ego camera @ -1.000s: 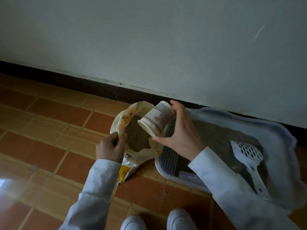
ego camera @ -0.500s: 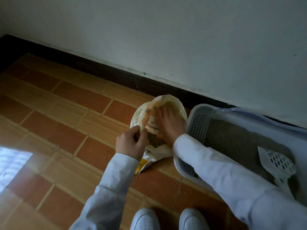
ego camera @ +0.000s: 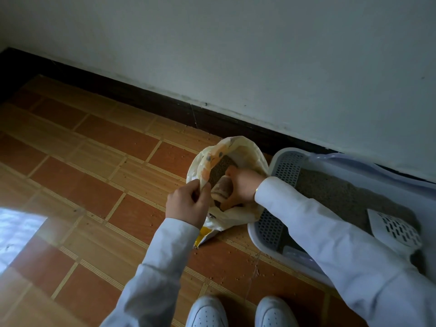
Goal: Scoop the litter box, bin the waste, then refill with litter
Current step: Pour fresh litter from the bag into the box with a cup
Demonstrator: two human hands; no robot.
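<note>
A cream and yellow litter bag (ego camera: 247,152) stands open on the tiled floor, with brown-grey litter (ego camera: 220,169) inside. My left hand (ego camera: 186,204) pinches the bag's near rim and holds it open. My right hand (ego camera: 243,185) is down inside the bag, gripping a patterned paper cup (ego camera: 221,188) that lies tilted in the litter. To the right sits the pale litter box (ego camera: 276,159) with a perforated grey step and grey litter in it. A white slotted scoop (ego camera: 394,228) rests in the box, partly behind my right sleeve.
A white wall with a dark baseboard (ego camera: 141,95) runs behind the bag and box. Loose litter grains (ego camera: 254,267) lie scattered on the brown tiles. My two white shoes (ego camera: 240,312) are at the bottom edge. A bright light patch (ego camera: 16,234) falls on the floor at left.
My right hand carried the cup from above the bag's mouth down into the litter. The left hand kept its hold on the rim. The view swung left.
</note>
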